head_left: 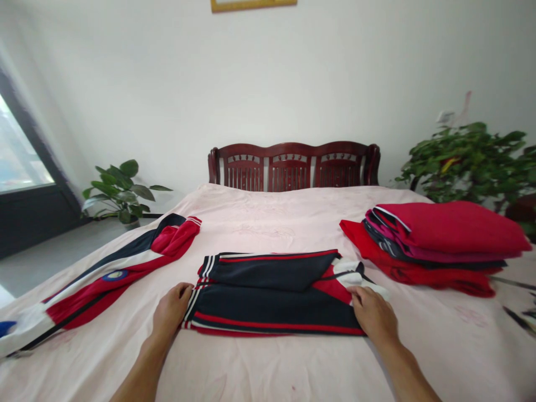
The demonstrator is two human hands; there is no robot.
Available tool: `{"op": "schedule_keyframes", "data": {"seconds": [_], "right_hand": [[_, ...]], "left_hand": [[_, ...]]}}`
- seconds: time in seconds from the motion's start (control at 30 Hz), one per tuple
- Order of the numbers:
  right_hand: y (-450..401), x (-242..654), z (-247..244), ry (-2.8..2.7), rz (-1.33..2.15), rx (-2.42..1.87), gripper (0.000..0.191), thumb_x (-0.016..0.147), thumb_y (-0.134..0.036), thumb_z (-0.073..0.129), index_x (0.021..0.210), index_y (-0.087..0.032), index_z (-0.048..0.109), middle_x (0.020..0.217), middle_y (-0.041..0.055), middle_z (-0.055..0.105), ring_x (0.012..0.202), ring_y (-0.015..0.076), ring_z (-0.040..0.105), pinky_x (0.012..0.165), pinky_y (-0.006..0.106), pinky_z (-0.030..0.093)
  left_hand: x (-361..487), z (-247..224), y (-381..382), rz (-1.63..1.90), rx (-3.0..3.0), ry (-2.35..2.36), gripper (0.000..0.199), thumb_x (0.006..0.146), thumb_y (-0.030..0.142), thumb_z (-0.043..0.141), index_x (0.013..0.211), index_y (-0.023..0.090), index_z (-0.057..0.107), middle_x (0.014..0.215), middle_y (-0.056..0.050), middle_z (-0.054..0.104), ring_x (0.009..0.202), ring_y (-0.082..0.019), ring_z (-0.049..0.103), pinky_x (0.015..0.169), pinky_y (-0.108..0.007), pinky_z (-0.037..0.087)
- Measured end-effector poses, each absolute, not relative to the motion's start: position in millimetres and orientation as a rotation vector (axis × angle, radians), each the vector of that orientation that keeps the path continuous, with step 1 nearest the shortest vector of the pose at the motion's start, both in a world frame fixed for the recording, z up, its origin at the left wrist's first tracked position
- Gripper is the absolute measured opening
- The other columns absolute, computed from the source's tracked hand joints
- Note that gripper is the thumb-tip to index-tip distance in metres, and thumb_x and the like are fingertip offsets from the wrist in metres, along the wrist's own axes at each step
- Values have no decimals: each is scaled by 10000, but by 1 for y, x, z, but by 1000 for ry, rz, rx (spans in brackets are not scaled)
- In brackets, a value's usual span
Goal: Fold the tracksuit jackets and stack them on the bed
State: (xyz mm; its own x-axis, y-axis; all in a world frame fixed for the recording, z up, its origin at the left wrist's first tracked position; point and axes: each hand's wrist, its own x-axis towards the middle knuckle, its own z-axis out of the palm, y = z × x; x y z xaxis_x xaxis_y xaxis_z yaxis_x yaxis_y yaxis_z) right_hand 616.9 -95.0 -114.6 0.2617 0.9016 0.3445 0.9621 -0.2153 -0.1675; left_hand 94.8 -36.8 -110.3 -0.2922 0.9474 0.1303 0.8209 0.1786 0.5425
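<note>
The folded navy-and-red tracksuit garment (272, 296) lies at mid-width toward the near edge of the bed (268, 212). The left grip (171, 310) touches its left end, pinch indeterminate; the right grip (372, 315) presses spread on its right end. A folded red clothing stack (439, 234) occupies the right edge; a red-and-navy track jacket (113, 279) lies along the left edge.

Bright, window (19, 148) daylight (from left), bowed edges

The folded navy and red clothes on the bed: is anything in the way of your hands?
No, nothing visible is in the way. The left hand and the right hand are already touching opposite ends of the folded navy and red garment, with nothing between them and it.
</note>
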Motion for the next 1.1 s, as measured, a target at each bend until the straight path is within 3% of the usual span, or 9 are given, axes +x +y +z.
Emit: {"op": "schedule_keyframes", "data": {"seconds": [0.27, 0.4, 0.53, 0.77, 0.9, 1.1], "right_hand": [[-86, 598, -102, -1798, -284, -2002, 329, 915, -178, 421, 1125, -194, 674, 1127, 91, 693, 1050, 252, 630, 913, 389, 476], [-61, 581, -93, -2086, -154, -1756, 534, 828, -64, 415, 1323, -189, 572, 1333, 93, 594, 1169, 206, 597, 927, 309, 505], [-33, 571, -95, -2329, -79, -1598, 535, 830, -54, 391, 1285, -213, 622, 1383, 78, 576, 1176, 207, 613, 976, 338, 502], [12, 576, -89, -2112, 2, -1464, 439, 832, -88, 403, 1107, -198, 728, 1179, 82, 708, 1101, 214, 660, 1002, 387, 506], [24, 582, -90, -1985, -15, -1373, 457, 845, -92, 382, 1131, -198, 722, 1290, 78, 653, 1196, 198, 606, 1081, 379, 447], [15, 589, -128, -2048, 59, -1526, 387, 885, -148, 416, 1115, -165, 727, 1250, 129, 671, 1155, 236, 637, 1037, 432, 488]], "left_hand": [[98, -93, -20, 769, 1806, 2230, 415, 906, 483, 401, 1123, 241, 660, 1157, -84, 701, 1057, -264, 649, 871, -342, 456], [107, -84, 11, 652, 1941, 2081, 564, 822, 559, 533, 1259, 208, 597, 1176, -117, 684, 1077, -282, 645, 922, -355, 455], [115, -86, 39, 619, 1874, 2104, 682, 758, 491, 627, 1349, 165, 527, 1105, -144, 706, 1032, -301, 665, 862, -359, 475], [115, -77, 71, 815, 1766, 2171, 552, 846, 425, 505, 1345, 189, 490, 967, -79, 714, 895, -239, 688, 715, -298, 474], [114, -77, 78, 887, 1731, 2180, 535, 887, 445, 450, 1365, 204, 452, 975, -65, 713, 883, -218, 688, 695, -282, 466], [117, -100, 66, 781, 1667, 2165, 377, 834, 389, 534, 1166, 225, 605, 838, -44, 735, 717, -217, 687, 646, -287, 453]]}}
